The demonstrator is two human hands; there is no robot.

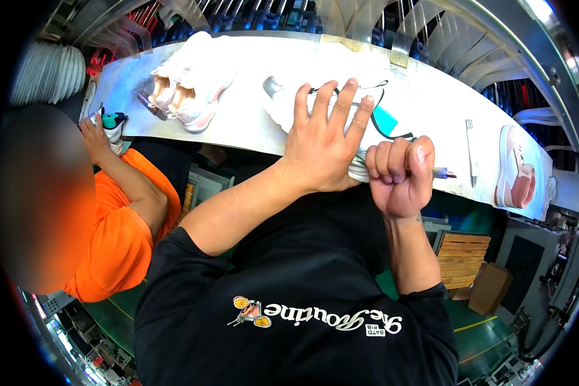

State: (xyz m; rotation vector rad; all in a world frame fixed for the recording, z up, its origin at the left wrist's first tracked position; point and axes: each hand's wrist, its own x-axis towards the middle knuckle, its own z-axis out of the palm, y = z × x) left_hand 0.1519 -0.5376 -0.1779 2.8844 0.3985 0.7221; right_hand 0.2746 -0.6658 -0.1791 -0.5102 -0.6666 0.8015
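A white shoe [276, 112] lies on the pale worktable in front of me, with a grey tip, black cord loops and a teal panel [385, 121]. My left hand [325, 132] rests across the shoe, fingers stretched and spread, covering much of it; its thumb is mostly hidden. Beside the shoe's near end, my right hand [402, 170] is closed in a fist. Out of its outer side pokes the blue-purple end of a slim tool [444, 173]; the rest of the tool is hidden in the fist, so its exact kind does not show.
Several pale shoes [190, 90] stand together at left. To the right lie a thin white-handled tool [471, 153] and a white-and-pink shoe [516, 168]. A co-worker in an orange shirt [119, 235] handles a shoe [114, 128] at far left. Machinery lines the table's [264, 55] back.
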